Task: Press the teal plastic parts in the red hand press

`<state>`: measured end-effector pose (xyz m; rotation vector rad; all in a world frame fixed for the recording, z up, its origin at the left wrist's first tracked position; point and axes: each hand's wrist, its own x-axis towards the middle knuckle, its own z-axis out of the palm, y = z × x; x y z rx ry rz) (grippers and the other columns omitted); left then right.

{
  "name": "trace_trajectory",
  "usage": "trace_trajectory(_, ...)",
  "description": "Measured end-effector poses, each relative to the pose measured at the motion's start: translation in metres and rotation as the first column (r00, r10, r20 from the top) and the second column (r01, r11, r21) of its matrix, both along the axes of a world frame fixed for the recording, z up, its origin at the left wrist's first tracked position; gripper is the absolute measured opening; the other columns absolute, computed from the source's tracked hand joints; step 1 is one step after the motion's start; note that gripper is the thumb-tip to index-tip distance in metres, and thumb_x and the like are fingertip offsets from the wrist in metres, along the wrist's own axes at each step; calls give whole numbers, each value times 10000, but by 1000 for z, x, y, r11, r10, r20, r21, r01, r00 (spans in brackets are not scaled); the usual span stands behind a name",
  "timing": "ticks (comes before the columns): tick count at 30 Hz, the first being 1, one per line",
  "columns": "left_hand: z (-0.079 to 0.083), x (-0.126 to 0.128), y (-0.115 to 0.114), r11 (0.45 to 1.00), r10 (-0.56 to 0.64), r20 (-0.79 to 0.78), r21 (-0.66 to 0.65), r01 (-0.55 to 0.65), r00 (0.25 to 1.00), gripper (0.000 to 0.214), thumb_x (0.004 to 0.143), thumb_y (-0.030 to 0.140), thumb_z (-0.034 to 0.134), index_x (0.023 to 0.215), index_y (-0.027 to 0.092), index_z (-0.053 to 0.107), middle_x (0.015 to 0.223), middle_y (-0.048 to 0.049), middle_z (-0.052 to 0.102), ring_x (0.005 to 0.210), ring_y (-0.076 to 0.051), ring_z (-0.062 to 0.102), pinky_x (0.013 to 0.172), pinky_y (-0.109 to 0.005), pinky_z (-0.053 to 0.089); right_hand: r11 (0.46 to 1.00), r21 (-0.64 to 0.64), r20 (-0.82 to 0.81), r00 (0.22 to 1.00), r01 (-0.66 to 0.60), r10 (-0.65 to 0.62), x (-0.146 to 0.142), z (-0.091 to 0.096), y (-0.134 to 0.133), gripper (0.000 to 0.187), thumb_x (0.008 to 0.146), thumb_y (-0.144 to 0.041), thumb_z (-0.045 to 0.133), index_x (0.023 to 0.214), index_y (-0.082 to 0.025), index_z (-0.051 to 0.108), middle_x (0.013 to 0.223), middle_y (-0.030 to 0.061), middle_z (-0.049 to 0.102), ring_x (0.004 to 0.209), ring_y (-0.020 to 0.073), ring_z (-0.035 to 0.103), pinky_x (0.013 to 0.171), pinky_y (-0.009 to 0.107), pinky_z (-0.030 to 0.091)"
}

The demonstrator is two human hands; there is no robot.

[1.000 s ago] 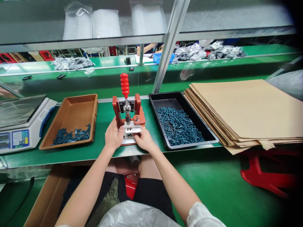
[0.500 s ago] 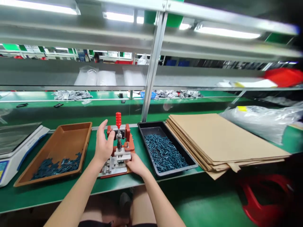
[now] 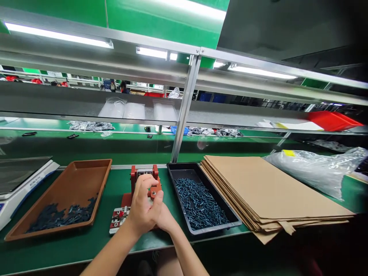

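Observation:
My left hand (image 3: 141, 205) curls over the middle of a red and metal clamping fixture (image 3: 133, 181), its thumb and fingers bent in a C shape. Whatever lies in its palm is hidden, and the fixture's red handle does not show. Behind it, my right hand (image 3: 166, 218) is at the fixture's right side, its fingers covered by the left hand. A silver and red block (image 3: 118, 219) shows at the fixture's front left. Left of the fixture, dark blue flat parts (image 3: 69, 215) lie in a brown tray (image 3: 107, 170). Small dark blue rod-like pieces (image 3: 201, 203) fill much of a black tray (image 3: 171, 174) on the right.
A stack of brown cardboard sheets (image 3: 258, 188) lies beyond the black tray, with a clear plastic bag (image 3: 313, 168) behind. At far left stands a white scale (image 3: 31, 186). A metal post (image 3: 185, 115) rises behind the bench, carrying a shelf with white bags (image 3: 135, 111).
My left hand has moved right and down over the fixture, its fingers curling. The red handle that stood upright is out of sight. The view has tilted upward.

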<state>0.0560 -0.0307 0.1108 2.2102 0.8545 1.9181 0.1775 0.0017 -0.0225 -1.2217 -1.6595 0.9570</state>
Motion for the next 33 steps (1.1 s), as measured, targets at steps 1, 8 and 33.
trace_trajectory(1, 2, -1, 2, 1000, -15, -2, 3, 15, 1000, 234, 916, 190, 536, 1140, 255, 523, 1082, -76, 579, 1017, -215, 594, 887, -384, 525, 1000, 1, -15, 1000, -5, 5, 0, -1, -1, 259, 815, -173, 562, 1012, -208, 727, 947, 45, 764, 931, 262, 706, 853, 369, 568)
trace_trajectory(8, 27, -8, 12, 970, -195, 49, -136, 200, 980, 215, 1010, 288, 426, 929, 212, 610, 832, -33, 610, 766, -157, 579, 710, -303, 482, 996, -47, -45, 996, 73, -75, -6, -5, -3, 353, 722, -72, 521, 994, -184, 717, 972, 46, 771, 896, 233, 700, 846, 340, 556)
trace_trajectory(33, 20, 2, 7, 977, -160, 148, -117, 178, 976, 250, 1025, 402, 429, 985, 209, 582, 887, -36, 605, 833, -159, 572, 776, -314, 489, 996, -87, 104, 994, -21, 30, 4, 10, -6, 306, 790, -120, 581, 1036, -148, 761, 1009, 79, 783, 944, 243, 719, 825, 323, 564)
